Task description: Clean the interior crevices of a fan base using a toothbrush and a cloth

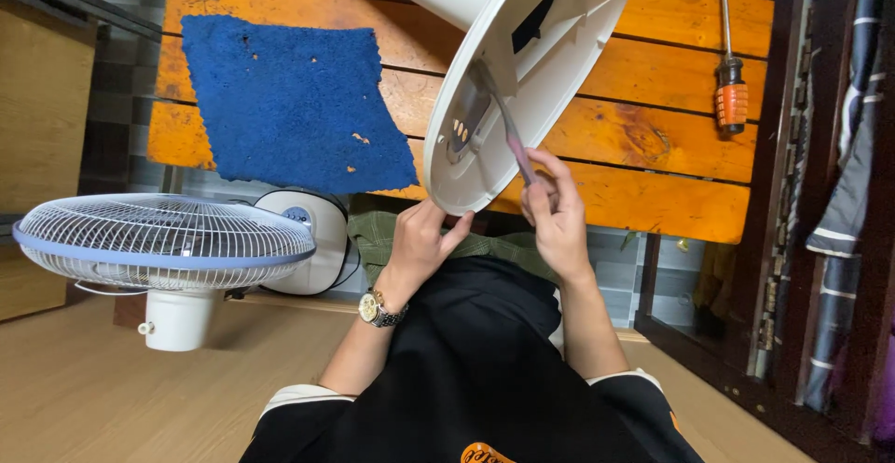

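One view only, from a camera worn on the person's head. It looks steeply down and forward over the lap onto the orange wooden table (653, 137), which fills the upper frame. The near table edge is close, within arm's reach. The floor (84, 388) runs below the table at left; a dark cabinet (802, 239) stands right of the table. No second view overlaps.

The round plastic fan base (522, 71) is white, above an orange-stained wooden plank tabletop (653, 137). A fuzzy square cloth (289, 99) is deep blue. The screwdriver (731, 90) has an orange-and-black handle, and the wire fan grille (163, 234) is white with a pale blue rim.
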